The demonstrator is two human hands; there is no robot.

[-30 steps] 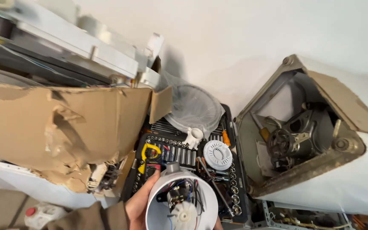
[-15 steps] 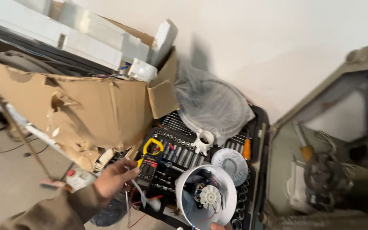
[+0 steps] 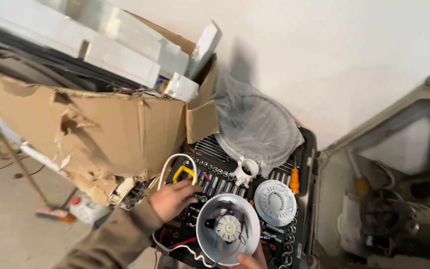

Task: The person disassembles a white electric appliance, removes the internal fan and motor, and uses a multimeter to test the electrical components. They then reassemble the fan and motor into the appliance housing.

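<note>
You are holding a round white plastic motor housing (image 3: 228,229) low in front of you, just above the open black socket-set case (image 3: 304,149), its open face turned up so the small motor hub and thin red, blue and white wires inside are showing. Your right hand (image 3: 247,260) is gripping it from below at the near rim; only the fingertips are showing, so I cannot tell how tightly they are closing. Your left hand (image 3: 172,199) is reaching into the case beside the housing, fingers curled loosely over the rows of chrome sockets near a yellow-handled tool (image 3: 182,173); whether it is pinching anything I cannot tell.

You seem to be picking a tool for the housing, which calls for a bit matched to its fasteners.

A ribbed white round cap (image 3: 275,201) is lying on the case, a fan grille in crinkled clear plastic (image 3: 257,124) behind it, a torn brown cardboard box (image 3: 90,134) on the left.
</note>
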